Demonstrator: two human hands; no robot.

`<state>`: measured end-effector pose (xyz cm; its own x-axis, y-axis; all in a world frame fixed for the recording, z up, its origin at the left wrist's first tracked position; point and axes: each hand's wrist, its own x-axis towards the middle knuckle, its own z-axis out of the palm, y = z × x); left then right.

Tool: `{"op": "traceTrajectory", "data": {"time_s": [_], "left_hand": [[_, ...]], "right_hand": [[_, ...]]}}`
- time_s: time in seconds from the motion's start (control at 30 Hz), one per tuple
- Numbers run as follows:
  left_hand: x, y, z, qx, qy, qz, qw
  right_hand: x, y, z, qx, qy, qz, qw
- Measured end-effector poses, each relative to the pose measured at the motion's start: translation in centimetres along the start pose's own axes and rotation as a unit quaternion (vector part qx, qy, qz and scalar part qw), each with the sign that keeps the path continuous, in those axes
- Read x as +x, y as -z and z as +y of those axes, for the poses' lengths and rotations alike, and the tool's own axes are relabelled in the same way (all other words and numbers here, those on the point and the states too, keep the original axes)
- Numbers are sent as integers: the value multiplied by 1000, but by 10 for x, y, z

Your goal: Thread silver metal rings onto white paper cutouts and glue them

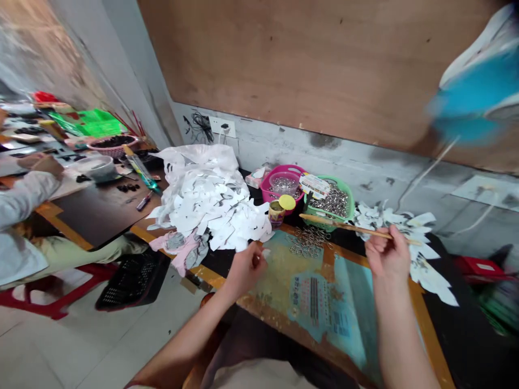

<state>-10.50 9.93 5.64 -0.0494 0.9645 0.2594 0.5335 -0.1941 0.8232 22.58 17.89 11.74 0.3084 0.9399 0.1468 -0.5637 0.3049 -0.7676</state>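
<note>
Wooden and slender, a stick [344, 225] slants above the table [450, 329], pinched in the closed fingers of the right hand [387, 254]. Near the front edge, the left hand [246, 270] curls, thumb and fingers close together; whether it grips the pale scrap [266, 252] there I cannot tell. Beyond lie loose metal rings [310, 241], a tin [276, 215] and heaped white cutouts [211, 205].
</note>
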Motion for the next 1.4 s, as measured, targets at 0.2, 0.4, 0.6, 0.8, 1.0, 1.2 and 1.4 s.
{"op": "traceTrajectory", "data": {"time_s": [0.2, 0.4, 0.6, 0.8, 1.0, 1.2, 1.4], "left_hand": [[-48, -35, 52, -392, 138, -163, 895], [-40, -66, 84, -505, 234, -144, 818], [13, -125, 29, -360, 219, -94, 902], [8, -137, -3, -267, 169, -91, 944], [-23, -110, -3, -2, -99, -80, 992], [-39, -91, -16, 123, -194, -209, 950], [-49, -92, -29, 139, -206, -220, 943]], "right_hand": [[-44, 57, -37, 78, 21, 20, 997], [-78, 102, -50, 35, 34, 94, 994], [-98, 125, -30, -38, -4, 118, 992], [-116, 120, 0, -192, -9, 73, 979], [-123, 106, 23, -331, -13, 88, 939], [-122, 80, 21, -449, -14, 14, 894], [-124, 65, 10, -490, -5, -23, 871]]}}
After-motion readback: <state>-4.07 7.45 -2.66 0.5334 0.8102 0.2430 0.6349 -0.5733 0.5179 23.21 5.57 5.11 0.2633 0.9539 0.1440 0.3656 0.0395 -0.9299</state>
